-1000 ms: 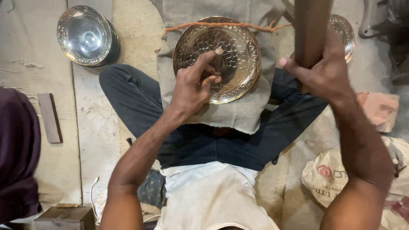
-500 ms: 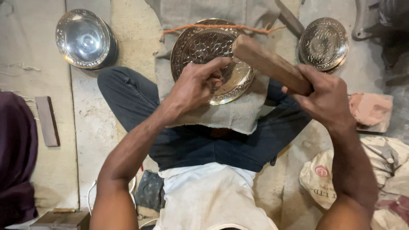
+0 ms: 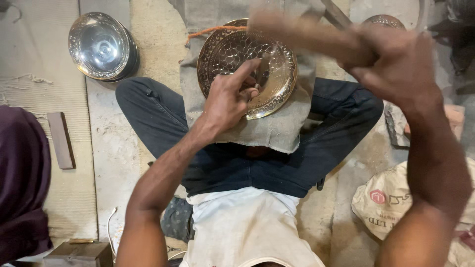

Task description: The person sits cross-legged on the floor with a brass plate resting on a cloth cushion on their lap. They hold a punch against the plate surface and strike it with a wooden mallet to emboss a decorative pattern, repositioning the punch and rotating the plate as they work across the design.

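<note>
Fingers of the left hand pinch a thin punch upright on the engraved brass plate, which rests on grey cloth over the lap. Right hand clenches a blurred wooden mallet above it.

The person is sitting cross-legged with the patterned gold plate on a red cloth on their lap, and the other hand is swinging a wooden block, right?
Nearly. The cloth under the patterned gold plate is grey, not red, as the head view shows. The rest holds: the person sits cross-legged with the plate on their lap, the left hand rests on it, and the right hand swings a blurred wooden block.
</note>
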